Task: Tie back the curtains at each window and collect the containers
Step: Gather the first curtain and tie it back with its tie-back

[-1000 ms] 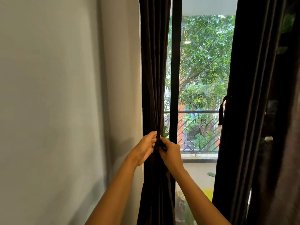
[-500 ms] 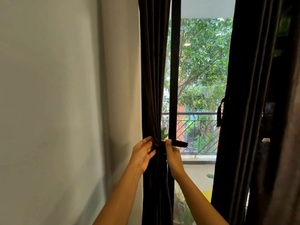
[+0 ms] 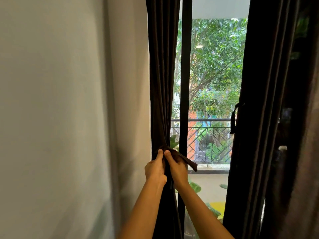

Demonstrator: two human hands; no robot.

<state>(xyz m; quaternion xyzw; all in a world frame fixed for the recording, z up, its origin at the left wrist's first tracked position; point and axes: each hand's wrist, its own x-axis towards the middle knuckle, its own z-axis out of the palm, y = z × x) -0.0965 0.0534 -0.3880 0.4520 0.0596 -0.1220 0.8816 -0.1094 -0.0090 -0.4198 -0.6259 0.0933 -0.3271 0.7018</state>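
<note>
Left hand [image 3: 155, 169] and right hand [image 3: 178, 169], fingers [image 3: 160, 154] pinching tie-back [image 3: 189, 162] at gathered curtain [image 3: 162, 83].

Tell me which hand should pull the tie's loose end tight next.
Right, probably. The right hand pinches the tie, whose loose end juts out on its side; the left hand grips the bunched curtain, bracing it.

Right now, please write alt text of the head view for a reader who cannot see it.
A left hand and a right hand pinch a dark tie round the gathered left curtain, beside a grey wall. The tie's loose end sticks out to the right. Behind the glass are a railing and trees.
</note>
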